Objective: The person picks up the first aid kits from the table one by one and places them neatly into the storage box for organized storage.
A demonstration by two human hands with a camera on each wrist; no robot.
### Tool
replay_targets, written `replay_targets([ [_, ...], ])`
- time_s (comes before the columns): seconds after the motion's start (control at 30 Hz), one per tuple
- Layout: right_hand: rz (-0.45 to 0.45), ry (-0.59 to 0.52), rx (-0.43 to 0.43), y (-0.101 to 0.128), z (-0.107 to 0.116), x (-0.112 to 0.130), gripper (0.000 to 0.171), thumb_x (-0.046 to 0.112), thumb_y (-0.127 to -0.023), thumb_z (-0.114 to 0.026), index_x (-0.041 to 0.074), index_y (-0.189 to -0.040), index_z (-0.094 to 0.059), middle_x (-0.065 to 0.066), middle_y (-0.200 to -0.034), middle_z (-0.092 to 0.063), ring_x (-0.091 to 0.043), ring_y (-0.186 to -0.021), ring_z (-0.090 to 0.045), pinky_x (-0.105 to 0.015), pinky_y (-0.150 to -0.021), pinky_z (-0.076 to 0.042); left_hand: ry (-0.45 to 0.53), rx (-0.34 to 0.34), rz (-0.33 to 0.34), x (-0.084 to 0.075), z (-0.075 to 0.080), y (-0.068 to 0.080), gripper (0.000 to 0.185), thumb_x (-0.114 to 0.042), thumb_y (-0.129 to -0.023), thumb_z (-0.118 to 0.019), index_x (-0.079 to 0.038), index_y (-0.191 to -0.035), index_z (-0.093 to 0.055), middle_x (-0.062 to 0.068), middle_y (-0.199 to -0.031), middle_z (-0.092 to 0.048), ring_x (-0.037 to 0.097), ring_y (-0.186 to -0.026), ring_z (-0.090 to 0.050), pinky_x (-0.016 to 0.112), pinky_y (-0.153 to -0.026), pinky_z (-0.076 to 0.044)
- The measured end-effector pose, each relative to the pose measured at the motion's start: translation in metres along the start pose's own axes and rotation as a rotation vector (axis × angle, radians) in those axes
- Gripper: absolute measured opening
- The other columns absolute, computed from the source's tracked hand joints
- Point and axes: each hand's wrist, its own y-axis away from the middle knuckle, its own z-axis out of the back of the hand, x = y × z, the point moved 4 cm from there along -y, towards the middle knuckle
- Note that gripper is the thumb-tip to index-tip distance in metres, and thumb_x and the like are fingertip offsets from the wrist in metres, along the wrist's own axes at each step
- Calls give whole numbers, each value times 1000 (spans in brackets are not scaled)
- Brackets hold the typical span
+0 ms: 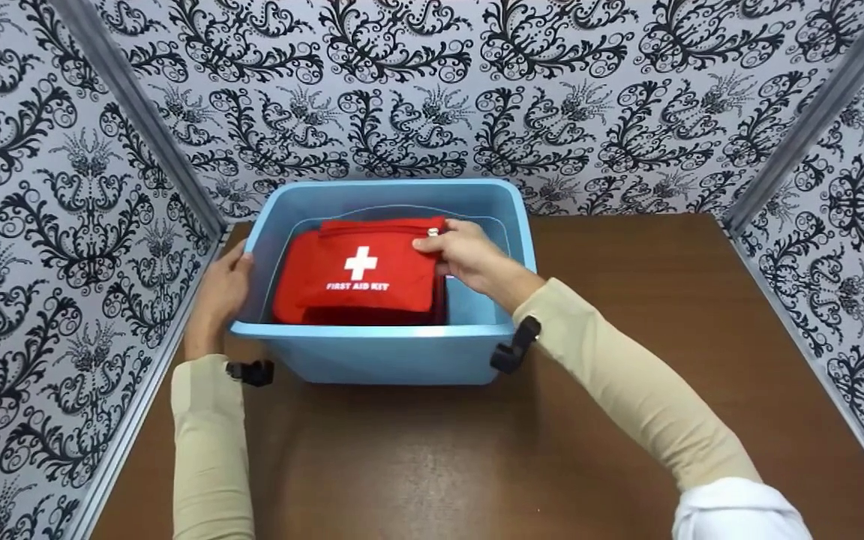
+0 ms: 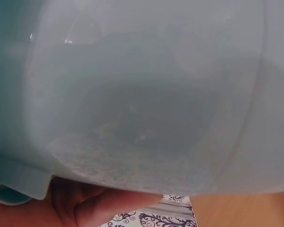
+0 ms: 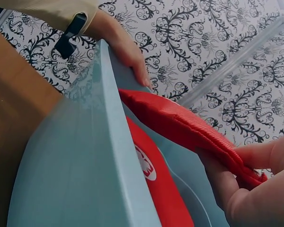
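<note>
A red first aid kit pouch with a white cross sits inside a light blue plastic bin on the brown table. My right hand reaches into the bin and pinches the pouch's top right corner; in the right wrist view its fingers grip the red ribbed edge. My left hand holds the bin's left rim, thumb over the edge. The left wrist view is filled by the bin's wall, with part of the left hand beneath it.
The brown table is enclosed left, back and right by walls papered in a black and white floral pattern. The bin stands toward the back left of the table.
</note>
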Motion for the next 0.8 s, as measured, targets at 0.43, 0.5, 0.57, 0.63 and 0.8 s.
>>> replay_targets([
  [0.43, -65, -11, 16, -15, -23, -7, 21, -13, -92, -51, -9, -111, -59, -8, -92, -62, -17, -81, -65, -40, -93, -58, -7, -38, -17, 0, -1, -1, 52, -29, -110, -27, -9, -159, -26, 30, -158, -32, 49, -146, -32, 61, -120, -27],
  [0.5, -62, -23, -3, -17, -24, -7, 18, -13, -92, -52, -8, -108, -58, -8, -90, -62, -17, -80, -64, -39, -91, -59, -2, -36, -17, 0, -1, -1, 53, -29, -110, -27, -9, -159, -26, 29, -158, -32, 48, -146, -32, 60, -121, -26],
  [0.57, -58, -23, -18, -19, -24, -7, 20, -12, -93, -53, -8, -111, -58, -7, -88, -62, -16, -78, -64, -35, -85, -60, 6, -30, -15, 0, 0, -1, 53, -30, -110, -27, -8, -159, -24, 27, -160, -29, 48, -148, -29, 59, -122, -24],
  [0.63, -58, 5, -31, -20, -24, -6, 20, -10, -93, -54, -6, -113, -58, -6, -86, -63, -16, -76, -65, -32, -77, -59, 14, -22, -14, 0, 0, -1, 54, -30, -110, -27, -8, -159, -23, 25, -161, -27, 47, -149, -27, 58, -123, -22],
  [0.8, -96, 112, -59, -20, -21, -5, 13, -2, -94, -58, 4, -106, -57, -2, -81, -63, -14, -71, -64, -27, -69, -55, 13, -7, -7, 1, 0, -2, 54, -30, -110, -26, -9, -160, -21, 25, -162, -24, 48, -149, -25, 59, -123, -21],
])
